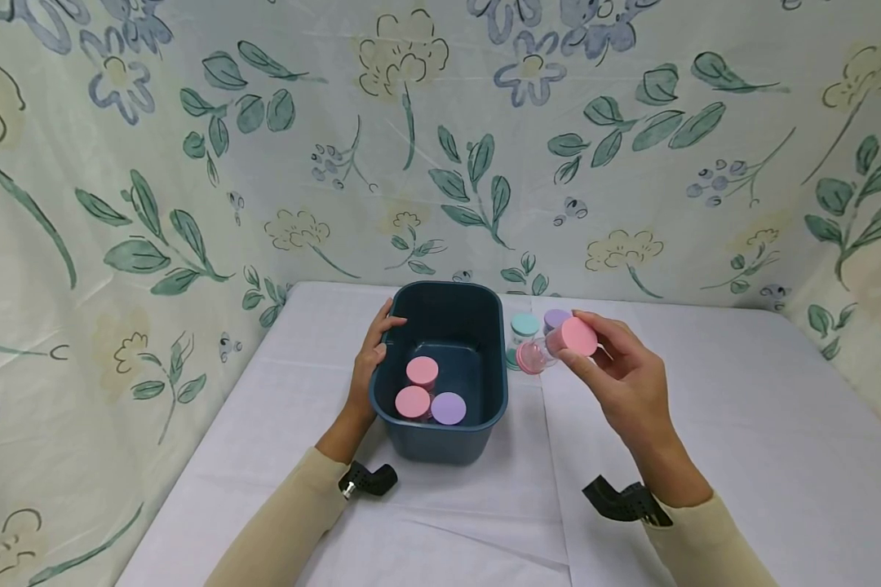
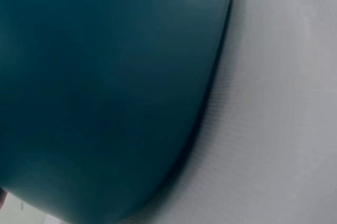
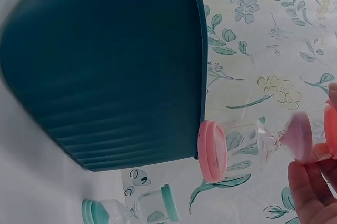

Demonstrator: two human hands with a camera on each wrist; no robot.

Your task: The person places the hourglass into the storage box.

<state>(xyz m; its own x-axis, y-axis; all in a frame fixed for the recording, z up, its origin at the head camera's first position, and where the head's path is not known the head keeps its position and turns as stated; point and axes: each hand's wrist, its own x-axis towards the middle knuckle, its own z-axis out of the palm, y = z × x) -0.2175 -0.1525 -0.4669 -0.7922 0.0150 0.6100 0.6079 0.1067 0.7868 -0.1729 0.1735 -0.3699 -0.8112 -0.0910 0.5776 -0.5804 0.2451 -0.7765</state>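
Observation:
In the head view my right hand (image 1: 627,367) pinches a pink-capped sand timer (image 1: 576,337) between thumb and fingers, tilted in the air right of a dark blue bin (image 1: 448,444). The right wrist view shows its clear glass and pink sand (image 3: 297,137). My left hand (image 1: 367,359) holds the bin's left side, with a finger over the rim. Inside the bin stand two pink-capped timers (image 1: 422,372) and one purple-capped timer (image 1: 449,408). Bin wall (image 2: 105,87) fills most of the left wrist view.
Behind the held timer, right of the bin, are a teal-capped sand timer (image 1: 524,324) and a partly hidden purple-capped one (image 1: 555,318). White cloth (image 1: 484,522) covers the table. A floral curtain (image 1: 529,220) hangs along the back and sides.

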